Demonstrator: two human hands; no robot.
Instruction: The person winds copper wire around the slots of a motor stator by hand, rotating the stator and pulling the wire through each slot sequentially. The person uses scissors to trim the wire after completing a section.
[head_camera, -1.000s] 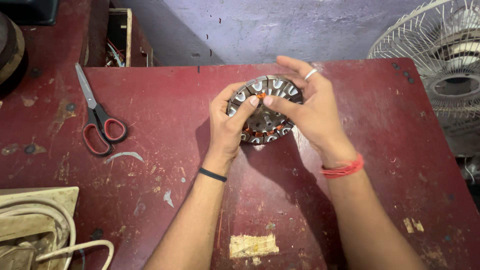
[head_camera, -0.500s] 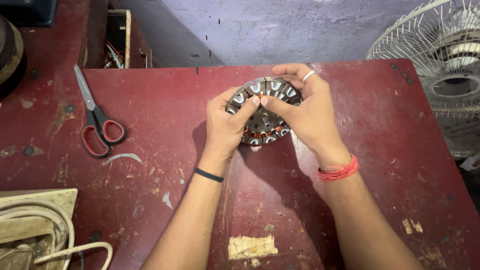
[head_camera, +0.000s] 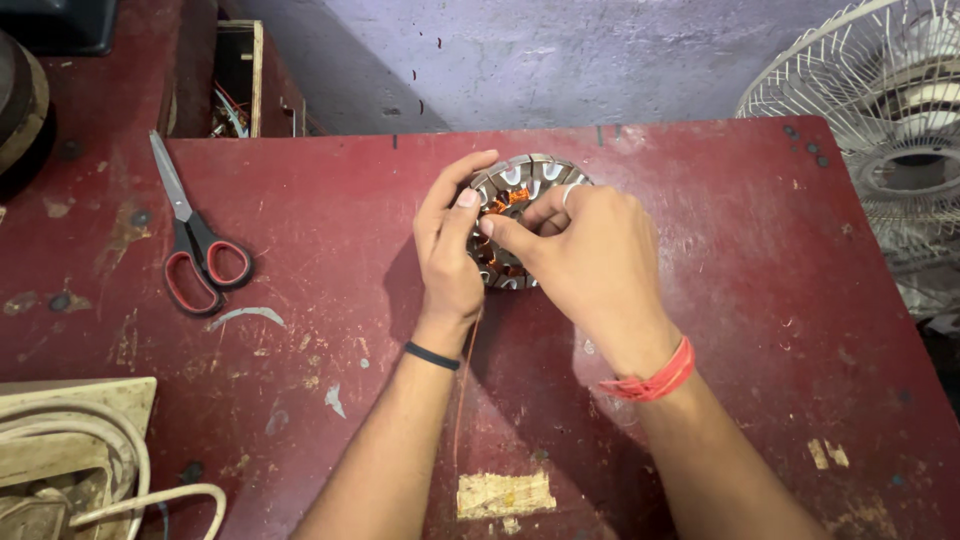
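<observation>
A round metal motor stator (head_camera: 520, 180) with copper windings in its slots sits on the dark red table (head_camera: 330, 250). My left hand (head_camera: 448, 255) grips its left side, thumb and forefinger curled over the rim. My right hand (head_camera: 580, 255) covers the stator's right half, its thumb and forefinger pinched at the copper winding near the centre. A thin copper wire (head_camera: 462, 390) trails from the stator down between my forearms toward the table's near edge. Most of the stator's lower part is hidden by my hands.
Red-handled scissors (head_camera: 195, 250) lie at the left. A white fan guard (head_camera: 880, 130) stands at the right edge. A cream box with white cable (head_camera: 70, 450) is at lower left; a wooden crate (head_camera: 240, 80) at the back. A paper scrap (head_camera: 505, 493) lies near the front.
My right hand has shifted left over the stator, its fingers closing into a pinch at the winding. The left hand keeps its hold; the stator stays in place.
</observation>
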